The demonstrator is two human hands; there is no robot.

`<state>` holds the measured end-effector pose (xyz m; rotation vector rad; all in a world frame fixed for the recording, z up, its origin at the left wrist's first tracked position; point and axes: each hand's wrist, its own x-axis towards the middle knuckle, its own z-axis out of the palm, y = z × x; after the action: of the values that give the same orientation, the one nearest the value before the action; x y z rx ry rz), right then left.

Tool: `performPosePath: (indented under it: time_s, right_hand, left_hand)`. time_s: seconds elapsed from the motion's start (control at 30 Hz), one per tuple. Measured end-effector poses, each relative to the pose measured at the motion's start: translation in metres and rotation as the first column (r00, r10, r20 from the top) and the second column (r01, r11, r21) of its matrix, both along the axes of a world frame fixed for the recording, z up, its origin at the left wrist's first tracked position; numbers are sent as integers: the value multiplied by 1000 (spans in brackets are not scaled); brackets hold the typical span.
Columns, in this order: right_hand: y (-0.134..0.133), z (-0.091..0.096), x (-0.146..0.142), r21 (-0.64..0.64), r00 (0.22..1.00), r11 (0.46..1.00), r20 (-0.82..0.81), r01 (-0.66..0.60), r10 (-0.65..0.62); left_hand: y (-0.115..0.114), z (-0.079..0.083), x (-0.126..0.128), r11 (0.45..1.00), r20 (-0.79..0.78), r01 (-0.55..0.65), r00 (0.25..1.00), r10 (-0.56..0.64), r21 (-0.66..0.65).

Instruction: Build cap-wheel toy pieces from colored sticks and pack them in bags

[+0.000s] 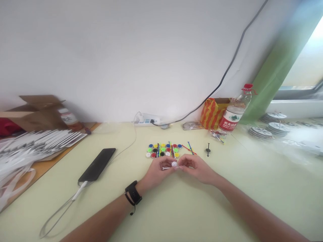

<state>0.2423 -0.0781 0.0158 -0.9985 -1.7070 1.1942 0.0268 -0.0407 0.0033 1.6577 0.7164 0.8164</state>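
Between the fingertips of my two hands is a small white plastic disc (174, 164) with a thin white arrow stick (166, 168) against it. My left hand (155, 173) is closed on the stick beside the disc. From the other side, my right hand (200, 169) pinches the white piece's right end, partly hidden by the fingers. Just beyond lie rows of coloured discs (163, 150) with coloured sticks among them. Several loose red, yellow and blue arrow sticks (190, 148) are to their right. Farther right rests a black arrow with a disc on it (208, 150).
A black phone (97, 164) on a charging cable lies at left, near stacked white items (40, 148) and a cardboard box (37, 112). A power strip (147, 121) sits by the wall. At right stand a large bottle (233, 112), a striped bag (212, 113) and stacked discs (259, 132).
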Motion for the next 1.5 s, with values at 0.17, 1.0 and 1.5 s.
performPosePath:
  time_s: [0.17,1.0,1.5]
  right_hand:
    - [0,1,1,-39,996,999,-93,-3,0]
    - [1,-3,2,-77,1000,997,-26,6,-8]
    - [1,-2,4,-130,996,991,-91,-15,3]
  left_hand:
    - [0,1,0,1000,6,-13,1000,13,-24]
    - [0,-1,-8,892,-115,-32,989,94,450]
    - [-3,1,-4,949,-85,0,996,29,315]
